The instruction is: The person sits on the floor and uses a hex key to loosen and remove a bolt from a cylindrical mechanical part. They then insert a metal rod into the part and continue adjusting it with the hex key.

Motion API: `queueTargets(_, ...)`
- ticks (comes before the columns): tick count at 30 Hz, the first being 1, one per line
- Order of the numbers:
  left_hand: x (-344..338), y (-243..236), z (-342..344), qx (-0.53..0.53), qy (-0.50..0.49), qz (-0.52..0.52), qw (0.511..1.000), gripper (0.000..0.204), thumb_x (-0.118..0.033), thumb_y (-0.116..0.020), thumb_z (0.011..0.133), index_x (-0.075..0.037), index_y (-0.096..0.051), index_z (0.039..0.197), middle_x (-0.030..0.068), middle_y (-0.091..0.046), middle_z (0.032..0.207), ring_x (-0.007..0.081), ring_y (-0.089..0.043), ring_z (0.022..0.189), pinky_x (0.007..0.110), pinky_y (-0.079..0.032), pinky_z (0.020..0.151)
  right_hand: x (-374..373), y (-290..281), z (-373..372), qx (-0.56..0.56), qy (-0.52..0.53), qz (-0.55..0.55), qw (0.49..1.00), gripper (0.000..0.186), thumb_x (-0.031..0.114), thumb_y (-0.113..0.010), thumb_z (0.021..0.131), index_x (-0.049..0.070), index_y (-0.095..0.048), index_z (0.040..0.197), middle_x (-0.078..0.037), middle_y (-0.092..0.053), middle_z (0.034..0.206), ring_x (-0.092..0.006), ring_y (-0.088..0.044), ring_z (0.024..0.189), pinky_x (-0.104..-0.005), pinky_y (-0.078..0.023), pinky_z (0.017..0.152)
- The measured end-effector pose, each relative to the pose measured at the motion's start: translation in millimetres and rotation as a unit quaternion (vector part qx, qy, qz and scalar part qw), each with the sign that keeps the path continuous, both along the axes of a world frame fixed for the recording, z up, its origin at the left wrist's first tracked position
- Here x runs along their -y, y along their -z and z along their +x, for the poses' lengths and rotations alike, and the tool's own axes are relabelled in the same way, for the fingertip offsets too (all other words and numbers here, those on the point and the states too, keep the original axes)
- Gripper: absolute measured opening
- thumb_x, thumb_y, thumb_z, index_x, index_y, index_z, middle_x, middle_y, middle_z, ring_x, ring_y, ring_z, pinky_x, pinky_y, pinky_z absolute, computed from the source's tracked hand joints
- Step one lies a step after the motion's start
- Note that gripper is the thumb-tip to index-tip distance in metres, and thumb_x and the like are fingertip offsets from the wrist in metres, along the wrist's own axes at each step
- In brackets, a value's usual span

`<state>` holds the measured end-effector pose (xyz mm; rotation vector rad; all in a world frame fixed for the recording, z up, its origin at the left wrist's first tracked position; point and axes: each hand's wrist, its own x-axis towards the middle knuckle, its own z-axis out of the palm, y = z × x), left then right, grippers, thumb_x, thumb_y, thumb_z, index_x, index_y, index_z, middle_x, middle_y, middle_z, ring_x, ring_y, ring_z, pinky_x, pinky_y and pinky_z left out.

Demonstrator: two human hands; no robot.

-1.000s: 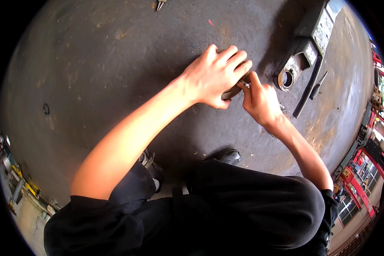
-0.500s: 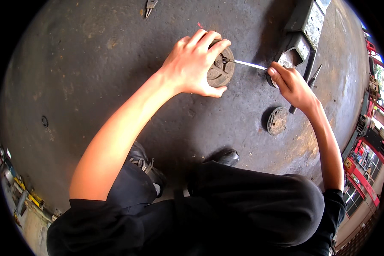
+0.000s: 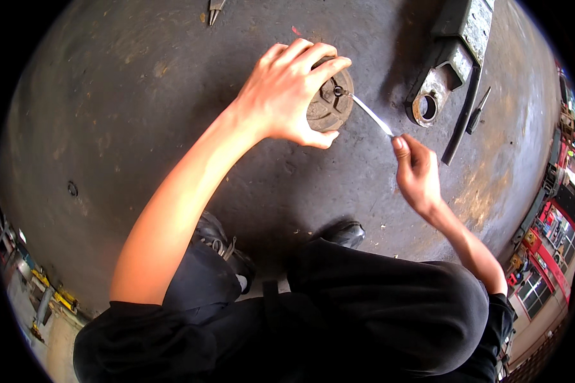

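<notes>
My left hand (image 3: 284, 92) grips a round, dark, grimy metal disc (image 3: 329, 112) on the floor, fingers curled over its far edge and thumb at the near edge. The disc has raised ribs and a centre bolt. My right hand (image 3: 416, 175) is closed on a slim shiny metal tool (image 3: 372, 113), probably a wrench, which runs diagonally to the disc's centre. The small second disc seen earlier is hidden behind this hand. To the right lies a heavy steel arm (image 3: 460, 41) with a ring end (image 3: 421, 112).
A black bar (image 3: 460, 121) and a pointed tool (image 3: 479, 108) lie on the dark floor (image 3: 128, 127). Pliers (image 3: 214, 11) are at the top, a small ring (image 3: 72, 188) at the left. My shoes (image 3: 342, 233) are below. Red metal frames (image 3: 546, 262) stand at the far right.
A second ago both hands were together over the disc. Since then my right hand has moved out along the tool, then swung down toward me, tilting the shaft more steeply.
</notes>
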<state>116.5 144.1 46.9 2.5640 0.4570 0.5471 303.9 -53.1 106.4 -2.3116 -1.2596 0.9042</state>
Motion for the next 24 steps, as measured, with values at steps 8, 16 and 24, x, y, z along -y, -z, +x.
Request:
queueTargets(8, -4, 2, 1, -0.002, 0.023, 0.002, 1.0, 0.09, -0.038, -0.083, 0.051, -0.016, -0.056, 0.134, 0.0075, -0.056, 0.132, 0.0301, -0.055, 0.119, 0.047, -0.047, 0.098, 19, 1, -55, -0.191, 0.195, -0.062, 0.96, 0.047, 0.037, -0.049, 0.105, -0.001, -0.051, 0.078, 0.0, -0.042, 0.064, -0.0104, -0.036, 0.065, -0.0334, -0.034, 0.055)
queueTargets(16, -5, -1, 1, -0.009, 0.029, 0.001, 1.0, 0.09, -0.038, -0.084, 0.052, -0.016, -0.055, 0.134, 0.007, -0.055, 0.133, 0.0296, -0.054, 0.12, 0.047, -0.048, 0.097, 14, -2, -94, -0.354, 0.352, -0.048, 0.865, 0.046, 0.039, -0.048, 0.107, 0.008, -0.05, 0.073, 0.008, -0.041, 0.065, -0.0044, -0.032, 0.06, -0.0264, -0.026, 0.052)
queueTargets(24, -7, -6, 6, -0.016, 0.071, -0.002, 0.997, 0.09, -0.041, -0.084, 0.054, -0.014, -0.054, 0.134, 0.009, -0.054, 0.132, 0.0317, -0.054, 0.12, 0.049, -0.047, 0.099, 21, 15, -92, -0.313, 0.287, -0.015, 0.905, 0.051, 0.042, -0.047, 0.106, 0.006, -0.05, 0.069, 0.006, -0.04, 0.061, -0.0046, -0.032, 0.057, -0.0288, -0.027, 0.049)
